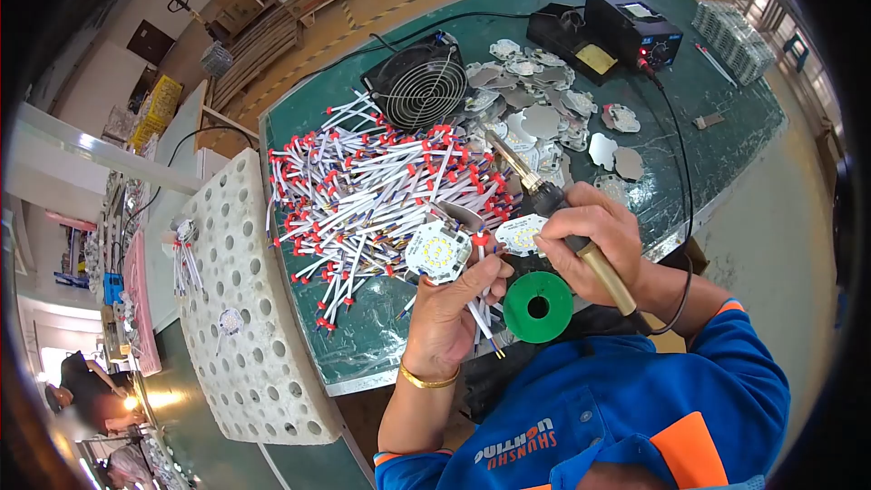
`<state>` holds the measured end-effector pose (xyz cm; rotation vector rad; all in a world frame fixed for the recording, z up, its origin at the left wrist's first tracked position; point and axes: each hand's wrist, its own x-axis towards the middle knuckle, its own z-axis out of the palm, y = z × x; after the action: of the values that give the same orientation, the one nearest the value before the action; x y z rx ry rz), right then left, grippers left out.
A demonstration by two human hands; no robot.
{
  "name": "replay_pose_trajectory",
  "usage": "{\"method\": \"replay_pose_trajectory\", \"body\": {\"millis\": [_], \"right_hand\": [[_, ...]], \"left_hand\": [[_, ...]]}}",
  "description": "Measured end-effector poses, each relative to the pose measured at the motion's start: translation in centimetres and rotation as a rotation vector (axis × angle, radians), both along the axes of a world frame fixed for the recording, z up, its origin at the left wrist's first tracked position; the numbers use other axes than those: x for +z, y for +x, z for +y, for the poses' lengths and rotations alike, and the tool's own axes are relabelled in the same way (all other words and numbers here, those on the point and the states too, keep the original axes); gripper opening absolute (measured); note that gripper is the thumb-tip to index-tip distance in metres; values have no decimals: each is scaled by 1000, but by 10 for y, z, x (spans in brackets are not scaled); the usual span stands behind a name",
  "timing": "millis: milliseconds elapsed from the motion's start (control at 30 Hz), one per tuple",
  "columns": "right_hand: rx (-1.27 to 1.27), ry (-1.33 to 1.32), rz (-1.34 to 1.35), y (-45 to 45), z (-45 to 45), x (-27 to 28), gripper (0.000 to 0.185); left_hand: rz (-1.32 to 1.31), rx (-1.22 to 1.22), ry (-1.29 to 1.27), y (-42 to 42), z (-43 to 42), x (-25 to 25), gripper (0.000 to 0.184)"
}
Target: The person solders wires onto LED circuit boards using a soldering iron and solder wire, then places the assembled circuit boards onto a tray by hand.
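My left hand [454, 304] is closed on a white round circuit board [437, 252] with yellow dots, and a white cable with a bare end hangs below its fingers. My right hand [594, 240] grips a soldering iron [601, 277], whose metal tip points up and left over the pile of boards. Beside the right fingertips is a second white board [521, 234]; whether the fingers hold it is unclear. Just below, between the hands, is a green spool [538, 307]. A large heap of white cables with red ends [363, 191] lies left of the hands.
A black fan [422, 91] stands behind the cables, beside piled metal plates and boards [535, 118]. The soldering station [632, 29] is at the back right, its cord running down to the iron. A white perforated panel [249, 308] stands at the left. Other people are at the far lower left.
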<state>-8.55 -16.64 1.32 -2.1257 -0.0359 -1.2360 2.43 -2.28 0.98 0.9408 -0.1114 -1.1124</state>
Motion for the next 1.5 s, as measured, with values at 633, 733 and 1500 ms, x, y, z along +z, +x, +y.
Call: {"method": "replay_pose_trajectory", "body": {"millis": [633,733,1500], "right_hand": [[-41,-3,-41,-13,11,-23,24],[-40,-25,7,-18,9,-31,30],[424,-240,124,-74,-14,-12,28]], "left_hand": [[-83,-131,89,0,-2,-7,18],[-162,-107,87,-2,-4,-10,19],[-394,-138,136,-11,1,8,20]]}}
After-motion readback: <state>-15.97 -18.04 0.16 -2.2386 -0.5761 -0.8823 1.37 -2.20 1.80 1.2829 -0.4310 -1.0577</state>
